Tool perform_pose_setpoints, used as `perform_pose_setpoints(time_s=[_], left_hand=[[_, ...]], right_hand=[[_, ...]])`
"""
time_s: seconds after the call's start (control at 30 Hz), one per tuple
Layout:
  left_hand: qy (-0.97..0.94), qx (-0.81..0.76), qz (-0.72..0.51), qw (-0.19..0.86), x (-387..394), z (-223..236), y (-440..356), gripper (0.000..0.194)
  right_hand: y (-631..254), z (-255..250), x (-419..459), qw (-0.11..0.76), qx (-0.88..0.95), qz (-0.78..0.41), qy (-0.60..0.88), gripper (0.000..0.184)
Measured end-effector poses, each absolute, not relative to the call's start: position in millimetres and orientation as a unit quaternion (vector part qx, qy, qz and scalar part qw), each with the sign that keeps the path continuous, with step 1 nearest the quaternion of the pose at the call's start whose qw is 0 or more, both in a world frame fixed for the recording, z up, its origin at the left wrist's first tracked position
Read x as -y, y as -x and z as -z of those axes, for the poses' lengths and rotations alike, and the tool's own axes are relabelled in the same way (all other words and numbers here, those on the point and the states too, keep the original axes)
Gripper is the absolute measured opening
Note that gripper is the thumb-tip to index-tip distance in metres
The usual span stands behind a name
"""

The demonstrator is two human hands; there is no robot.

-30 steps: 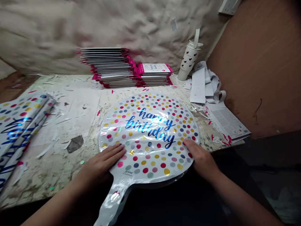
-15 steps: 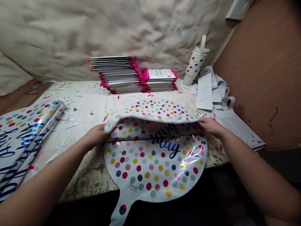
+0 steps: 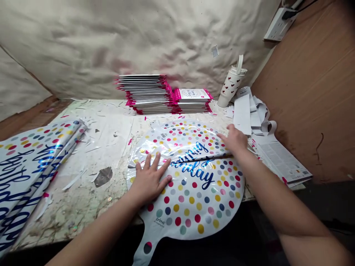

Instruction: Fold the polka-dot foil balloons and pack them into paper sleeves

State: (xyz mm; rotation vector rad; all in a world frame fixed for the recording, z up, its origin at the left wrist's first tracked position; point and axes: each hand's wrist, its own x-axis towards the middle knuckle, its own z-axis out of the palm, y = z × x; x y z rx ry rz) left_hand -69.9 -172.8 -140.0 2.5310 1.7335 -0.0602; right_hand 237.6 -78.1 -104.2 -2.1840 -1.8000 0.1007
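A flat foil balloon (image 3: 194, 207), white with coloured dots and blue birthday lettering, lies in front of me with a fold across its middle. Its tail hangs past the table's front edge. My left hand (image 3: 151, 179) is spread with fingers apart, lying on the balloon's left part at the fold. My right hand (image 3: 235, 139) is over the right end of the fold at the balloon's edge; its thumb stands apart from the other fingers, and nothing shows in its grasp.
More such balloons (image 3: 24, 170) lie folded in a pile at the left. Stacked pink-edged packets (image 3: 151, 94) stand at the back, beside a lower stack (image 3: 194, 99). A heart-patterned tumbler (image 3: 230, 85), white paper strips (image 3: 242, 114) and a printed card (image 3: 285, 160) are at the right.
The raised fold has come down flat on the balloon. My left hand has moved from its left edge onto its surface; my right hand has let go and shifted up slightly.
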Motion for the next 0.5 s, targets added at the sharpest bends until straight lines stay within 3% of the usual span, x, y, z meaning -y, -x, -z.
perform_pose_setpoints(time_s=[0.1,0.2,0.27,0.4,0.5], left_hand=[[-0.820,-0.571,0.019,0.040,171.0,140.8,70.4,0.055],[-0.819,-0.573,0.017,0.029,170.5,141.3,71.7,0.056],[-0.820,-0.571,0.017,0.032,170.1,140.0,73.1,0.055],[-0.816,-0.573,0.030,0.068,165.9,131.0,61.3,0.059],[-0.824,-0.563,-0.001,0.059,163.5,127.3,30.9,0.068]], right_hand=[[-159.5,109.9,112.6,0.165,0.811,-0.027,0.560,0.052],[-129.3,128.6,148.0,0.130,0.870,-0.067,0.470,0.065],[-155.9,138.7,162.5,0.115,0.858,-0.075,0.495,0.070],[-248.6,143.3,180.5,0.126,0.731,-0.024,0.670,0.062],[-266.5,144.8,193.1,0.130,0.711,-0.015,0.691,0.055]])
